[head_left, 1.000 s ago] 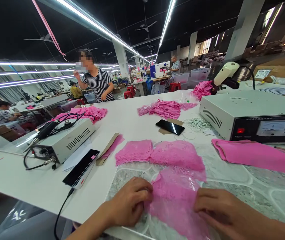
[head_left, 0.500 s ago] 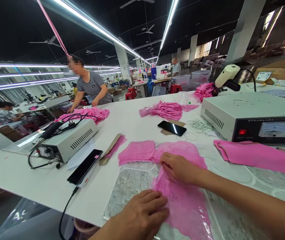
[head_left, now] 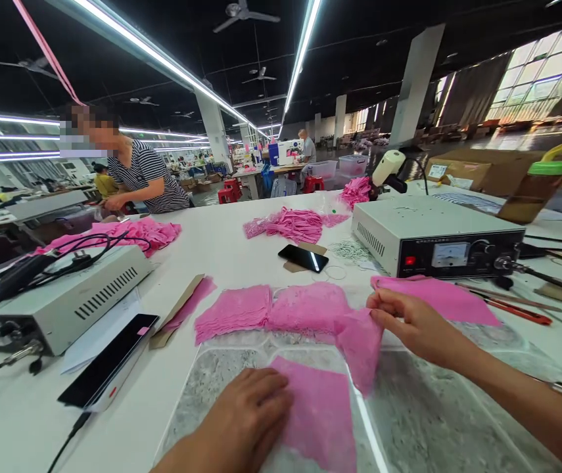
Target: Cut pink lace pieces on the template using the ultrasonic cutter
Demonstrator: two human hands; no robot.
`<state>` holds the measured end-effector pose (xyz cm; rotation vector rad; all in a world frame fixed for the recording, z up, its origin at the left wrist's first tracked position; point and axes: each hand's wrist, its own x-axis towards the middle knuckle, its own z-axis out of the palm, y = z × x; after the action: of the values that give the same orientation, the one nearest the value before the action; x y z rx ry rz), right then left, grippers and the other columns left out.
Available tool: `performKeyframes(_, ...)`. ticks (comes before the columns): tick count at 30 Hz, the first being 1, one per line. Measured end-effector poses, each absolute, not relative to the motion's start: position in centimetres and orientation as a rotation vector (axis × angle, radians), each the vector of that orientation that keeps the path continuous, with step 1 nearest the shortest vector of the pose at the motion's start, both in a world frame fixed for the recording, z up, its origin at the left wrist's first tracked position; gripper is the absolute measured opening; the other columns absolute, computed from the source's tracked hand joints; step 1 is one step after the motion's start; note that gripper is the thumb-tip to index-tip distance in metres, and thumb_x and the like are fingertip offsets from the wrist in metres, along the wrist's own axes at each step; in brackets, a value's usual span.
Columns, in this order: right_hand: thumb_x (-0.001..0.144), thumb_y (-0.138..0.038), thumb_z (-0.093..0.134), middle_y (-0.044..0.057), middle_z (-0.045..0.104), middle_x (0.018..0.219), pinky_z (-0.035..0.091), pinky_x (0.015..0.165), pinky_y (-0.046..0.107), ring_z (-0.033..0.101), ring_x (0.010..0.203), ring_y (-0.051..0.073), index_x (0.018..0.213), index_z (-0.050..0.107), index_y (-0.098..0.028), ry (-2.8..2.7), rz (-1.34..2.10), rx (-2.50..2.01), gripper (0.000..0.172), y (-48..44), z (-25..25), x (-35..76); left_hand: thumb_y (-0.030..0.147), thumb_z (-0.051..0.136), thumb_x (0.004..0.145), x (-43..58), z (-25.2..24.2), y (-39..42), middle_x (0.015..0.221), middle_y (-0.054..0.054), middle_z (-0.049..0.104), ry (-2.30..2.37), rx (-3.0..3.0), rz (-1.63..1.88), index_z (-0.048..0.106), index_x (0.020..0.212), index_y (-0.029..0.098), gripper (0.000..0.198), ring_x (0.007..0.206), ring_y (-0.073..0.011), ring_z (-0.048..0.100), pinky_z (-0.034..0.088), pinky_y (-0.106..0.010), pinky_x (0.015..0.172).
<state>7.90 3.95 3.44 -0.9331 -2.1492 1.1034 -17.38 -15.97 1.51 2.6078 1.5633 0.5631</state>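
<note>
My right hand (head_left: 416, 325) pinches the corner of a thin pink fabric piece (head_left: 359, 355), which hangs in folds beside a loose pink pile (head_left: 305, 309). My left hand (head_left: 246, 417) lies flat, fingertips on the left edge of a squarish pink panel (head_left: 317, 410). That panel rests on a clear plastic sheet over a grey, marbled surface (head_left: 216, 381). Left of the loose pile is a neat stack of pink pieces (head_left: 235, 312). Behind my right hand lies a folded pink cloth (head_left: 443, 299).
Two metal control boxes stand on the white table, one at right (head_left: 433, 220) and one at left (head_left: 93, 289). Around them are a large phone (head_left: 108, 358), a smaller phone (head_left: 305, 257), pink straps (head_left: 295, 225) and an orange-handled tool (head_left: 520, 310). A person in stripes (head_left: 152, 180) stands across the table.
My right hand has moved right, drawing a pink piece up and off the panel beneath. My left hand has shifted slightly left and down. The view has turned to the right.
</note>
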Motion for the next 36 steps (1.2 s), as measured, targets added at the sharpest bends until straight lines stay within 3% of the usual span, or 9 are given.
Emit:
performKeyframes(3, 0.077, -0.049, 0.055, -0.003, 0.047, 0.059, 0.034, 0.052, 0.026, 0.044, 0.055, 0.014, 0.070, 0.050, -0.021, -2.040, 1.265, -0.993, 0.030, 3.8, 2.6, 10.5, 0.017, 0.044, 0.094, -15.6, 2.3, -12.6, 0.118, -0.011, 0.067, 1.509, 2.293, 0.663, 0.066, 0.114, 0.018, 0.030, 0.106, -0.0258, 0.064, 0.051, -0.044, 0.094)
performKeyframes(6, 0.077, -0.052, 0.055, -0.005, 0.042, 0.059, 0.032, 0.050, 0.025, 0.039, 0.053, 0.012, 0.071, 0.046, -0.021, -1.945, 1.400, -1.000, 0.033, 3.7, 2.1, 11.8, 0.020, 0.053, 0.088, -12.6, 3.0, -8.0, 0.134, -0.012, 0.058, 1.462, 2.042, 0.726, 0.059, 0.128, 0.019, 0.040, 0.126, -0.0286, 0.052, 0.037, -0.050, 0.108)
performKeyframes(10, 0.074, -0.048, 0.057, -0.007, 0.035, 0.057, 0.026, 0.049, 0.023, 0.031, 0.051, 0.009, 0.074, 0.046, -0.020, -1.904, 1.493, -0.956, 0.030, 3.4, 2.4, 12.4, 0.023, 0.070, 0.075, -8.0, 2.9, -2.6, 0.137, -0.012, 0.056, 1.317, 1.930, 0.735, 0.053, 0.134, 0.018, 0.061, 0.121, -0.0270, 0.055, 0.041, -0.043, 0.104)
performKeyframes(14, 0.073, -0.048, 0.058, -0.007, 0.036, 0.058, 0.025, 0.049, 0.022, 0.031, 0.052, 0.009, 0.074, 0.049, -0.019, -1.891, 1.501, -0.907, 0.031, 3.8, 2.6, 12.7, 0.028, 0.060, 0.081, -6.2, 2.0, -0.6, 0.080, -0.001, 0.066, 1.211, 1.790, 0.700, 0.067, 0.089, 0.015, 0.017, 0.071, -0.0141, 0.060, 0.049, -0.026, 0.069)
performKeyframes(17, 0.074, -0.047, 0.058, -0.006, 0.040, 0.057, 0.028, 0.049, 0.023, 0.035, 0.051, 0.010, 0.073, 0.052, -0.018, -1.867, 1.455, -0.922, 0.029, 4.4, 2.1, 13.1, 0.041, 0.055, 0.083, -7.2, 2.5, -1.1, 0.055, 0.005, 0.046, 1.241, 1.663, 0.685, 0.057, 0.066, 0.015, 0.032, 0.051, -0.0084, 0.041, 0.035, -0.021, 0.051)
performKeyframes(23, 0.077, -0.045, 0.063, 0.007, 0.067, 0.092, 0.048, 0.074, 0.035, 0.061, 0.084, 0.023, 0.095, 0.062, -0.018, -1.857, 1.310, -0.911, 0.032, 2.6, 2.0, 13.4, 0.059, 0.063, 0.074, -7.5, 5.4, -2.9, 0.051, 0.008, 0.027, 1.350, 1.446, 0.728, 0.034, 0.052, 0.019, 0.054, 0.049, -0.0061, 0.027, 0.029, -0.022, 0.050)
performKeyframes(27, 0.081, -0.038, 0.063, 0.005, 0.069, 0.093, 0.050, 0.071, 0.033, 0.064, 0.077, 0.021, 0.104, 0.062, -0.020, -2.109, 1.189, -0.836, 0.030, -0.2, 2.6, 13.3, 0.068, 0.056, 0.071, -4.0, 5.1, -2.7, 0.056, 0.005, 0.043, 1.310, 1.261, 0.761, 0.048, 0.060, 0.017, 0.053, 0.053, -0.0089, 0.044, 0.043, -0.026, 0.059)
performKeyframes(31, 0.086, -0.035, 0.056, 0.005, 0.071, 0.083, 0.049, 0.066, 0.032, 0.064, 0.071, 0.022, 0.092, 0.066, -0.020, -2.159, 0.934, -0.860, 0.019, -0.3, 2.5, 13.6, 0.059, 0.055, 0.071, -2.3, 5.7, -2.3, 0.071, -0.006, 0.063, 1.188, 1.140, 0.729, 0.062, 0.075, 0.011, 0.048, 0.066, -0.0158, 0.063, 0.053, -0.035, 0.075)
performKeyframes(36, 0.078, -0.047, 0.067, 0.002, 0.066, 0.068, 0.054, 0.066, 0.033, 0.062, 0.068, 0.022, 0.077, 0.069, -0.021, -1.736, 1.442, -0.844, 0.026, 1.9, 1.8, 14.6, 0.042, 0.059, 0.073, -4.6, 6.5, -2.7, 0.095, -0.014, 0.069, 1.249, 1.201, 0.783, 0.064, 0.097, 0.010, 0.041, 0.089, -0.0222, 0.069, 0.054, -0.036, 0.081)
